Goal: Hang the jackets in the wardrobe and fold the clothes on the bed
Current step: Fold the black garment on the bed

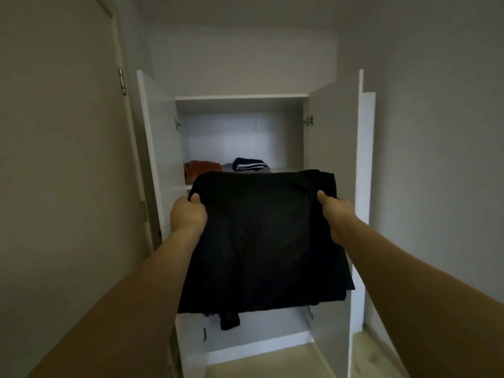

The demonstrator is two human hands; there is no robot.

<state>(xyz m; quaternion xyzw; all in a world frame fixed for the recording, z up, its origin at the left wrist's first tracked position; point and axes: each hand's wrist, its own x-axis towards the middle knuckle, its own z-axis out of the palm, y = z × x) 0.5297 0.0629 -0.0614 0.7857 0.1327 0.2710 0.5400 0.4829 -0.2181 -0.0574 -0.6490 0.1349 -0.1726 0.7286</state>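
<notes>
I hold a folded black garment (261,241) out in front of the open white wardrobe (240,137). My left hand (188,212) grips its left edge, thumb on top. My right hand (336,214) grips its right edge the same way. The garment lies roughly flat, level with the wardrobe shelf, and a loose end hangs from its underside. On the shelf behind it lie a folded orange garment (203,167), a grey one (227,167) and a folded dark navy garment with white stripes (249,163). The garment hides the lower part of the wardrobe.
Both wardrobe doors stand open, the left door (158,148) and the right door (335,148), framing the opening. A room door with hinges (68,159) is at my left. Plain wall is on the right. Light wooden floor (259,361) shows below.
</notes>
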